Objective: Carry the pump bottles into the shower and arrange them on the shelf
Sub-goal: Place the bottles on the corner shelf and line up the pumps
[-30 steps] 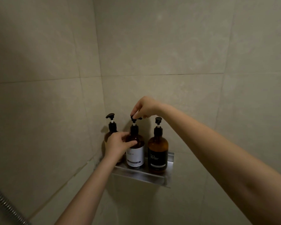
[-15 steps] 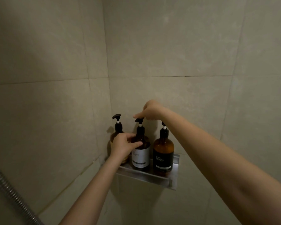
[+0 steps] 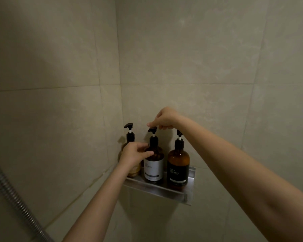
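Both hands stayed on the middle bottle point(image 3: 154, 163); the right hand point(image 3: 164, 118) has lifted slightly, fingertips now pinching narrow at the pump head point(image 3: 152, 129), whose spout points left, toward the side wall. Middle bottle: amber, white label, upright, long axis vertical, at the middle of the shelf point(image 3: 157, 189) near its front edge. Left hand point(image 3: 135, 154) wraps the bottle's shoulder and neck from the left, thumb across the front, fingers curled behind; the grip is closed on the bottle. Left forearm rises from the bottom centre, right forearm reaches in from the lower right, crossing above the right bottle point(image 3: 178, 165). Right bottle: amber, black label, upright near the shelf's right end, pump top partly hidden by the right wrist, so its spout direction is unclear. Left bottle point(image 3: 132, 169): paler amber, upright at the shelf's left end in the wall corner, mostly behind the left hand, spout pointing left. Shelf is metal, fixed to the back tile wall point(image 3: 199, 67). Shower hose point(image 3: 10, 194) runs diagonally at the lower left.
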`<state>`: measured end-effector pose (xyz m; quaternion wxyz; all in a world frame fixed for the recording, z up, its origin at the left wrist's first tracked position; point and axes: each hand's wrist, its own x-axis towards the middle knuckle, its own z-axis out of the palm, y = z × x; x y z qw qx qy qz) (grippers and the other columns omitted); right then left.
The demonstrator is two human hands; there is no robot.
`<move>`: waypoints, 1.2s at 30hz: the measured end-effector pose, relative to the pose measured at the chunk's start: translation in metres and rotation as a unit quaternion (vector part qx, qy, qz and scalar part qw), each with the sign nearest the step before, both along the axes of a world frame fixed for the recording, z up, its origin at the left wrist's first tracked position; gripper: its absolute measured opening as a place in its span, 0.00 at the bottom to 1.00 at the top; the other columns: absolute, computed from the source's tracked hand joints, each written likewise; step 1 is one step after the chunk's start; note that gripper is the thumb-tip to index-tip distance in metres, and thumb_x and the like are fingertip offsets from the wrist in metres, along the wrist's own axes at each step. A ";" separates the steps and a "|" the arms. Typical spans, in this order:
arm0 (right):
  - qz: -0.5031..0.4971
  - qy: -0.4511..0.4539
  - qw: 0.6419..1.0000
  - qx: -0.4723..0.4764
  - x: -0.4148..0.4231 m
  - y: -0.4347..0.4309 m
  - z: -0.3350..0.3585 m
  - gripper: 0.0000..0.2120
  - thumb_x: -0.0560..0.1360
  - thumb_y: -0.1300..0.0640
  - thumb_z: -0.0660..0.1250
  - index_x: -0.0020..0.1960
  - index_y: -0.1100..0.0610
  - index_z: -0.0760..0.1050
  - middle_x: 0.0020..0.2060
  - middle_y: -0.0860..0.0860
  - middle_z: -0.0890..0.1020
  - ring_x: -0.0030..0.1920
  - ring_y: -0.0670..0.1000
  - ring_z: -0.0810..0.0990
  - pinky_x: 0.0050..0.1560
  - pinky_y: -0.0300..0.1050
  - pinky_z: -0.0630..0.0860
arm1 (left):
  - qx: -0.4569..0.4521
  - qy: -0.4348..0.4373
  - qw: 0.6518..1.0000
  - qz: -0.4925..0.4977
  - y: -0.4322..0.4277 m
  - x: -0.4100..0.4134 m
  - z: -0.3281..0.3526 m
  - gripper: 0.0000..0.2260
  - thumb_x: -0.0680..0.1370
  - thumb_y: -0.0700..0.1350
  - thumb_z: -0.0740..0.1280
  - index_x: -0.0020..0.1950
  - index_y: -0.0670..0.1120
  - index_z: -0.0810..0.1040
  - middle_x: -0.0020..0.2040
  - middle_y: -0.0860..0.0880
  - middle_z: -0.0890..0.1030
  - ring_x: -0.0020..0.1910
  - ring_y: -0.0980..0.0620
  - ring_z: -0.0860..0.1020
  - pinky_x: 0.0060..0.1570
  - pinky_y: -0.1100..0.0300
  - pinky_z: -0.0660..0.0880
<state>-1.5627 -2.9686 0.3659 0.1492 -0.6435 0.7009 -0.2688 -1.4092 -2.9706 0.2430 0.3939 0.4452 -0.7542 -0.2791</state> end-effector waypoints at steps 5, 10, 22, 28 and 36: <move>0.079 -0.045 0.992 -0.086 0.020 -0.008 0.012 0.17 0.74 0.48 0.67 0.54 0.60 0.78 0.35 0.50 0.79 0.35 0.47 0.77 0.32 0.37 0.72 | -0.007 0.119 0.987 0.104 -0.005 0.032 0.012 0.01 0.71 0.48 0.71 0.41 0.55 0.82 0.40 0.56 0.83 0.42 0.58 0.81 0.44 0.59 0.79; 0.121 -0.015 0.990 -0.074 0.050 -0.024 0.010 0.18 0.75 0.47 0.65 0.57 0.58 0.77 0.35 0.48 0.78 0.37 0.47 0.78 0.36 0.38 0.75 | -0.047 0.094 0.975 0.194 -0.015 0.051 -0.004 0.10 0.69 0.55 0.68 0.49 0.58 0.79 0.41 0.61 0.80 0.45 0.56 0.81 0.41 0.59 0.77; 0.121 0.003 0.993 -0.011 0.056 -0.045 -0.003 0.15 0.73 0.49 0.68 0.56 0.57 0.79 0.41 0.51 0.81 0.41 0.50 0.79 0.36 0.39 0.76 | -0.054 0.008 0.983 0.172 -0.030 0.034 -0.019 0.21 0.68 0.51 0.73 0.59 0.49 0.80 0.53 0.50 0.84 0.47 0.55 0.80 0.36 0.68 0.68; 0.114 0.007 0.993 0.004 0.061 -0.049 -0.006 0.17 0.73 0.47 0.68 0.55 0.58 0.78 0.40 0.52 0.82 0.40 0.50 0.79 0.36 0.39 0.75 | -0.033 -0.017 0.987 0.157 -0.038 0.042 -0.017 0.23 0.65 0.52 0.75 0.59 0.50 0.80 0.54 0.50 0.84 0.49 0.53 0.81 0.42 0.62 0.71; 0.109 0.071 0.991 -0.004 0.063 -0.034 -0.002 0.22 0.75 0.44 0.64 0.58 0.60 0.77 0.46 0.55 0.84 0.43 0.50 0.79 0.42 0.42 0.76 | -0.032 -0.008 0.990 0.139 -0.037 0.045 -0.019 0.23 0.66 0.51 0.75 0.60 0.49 0.79 0.56 0.49 0.83 0.53 0.51 0.80 0.50 0.56 0.76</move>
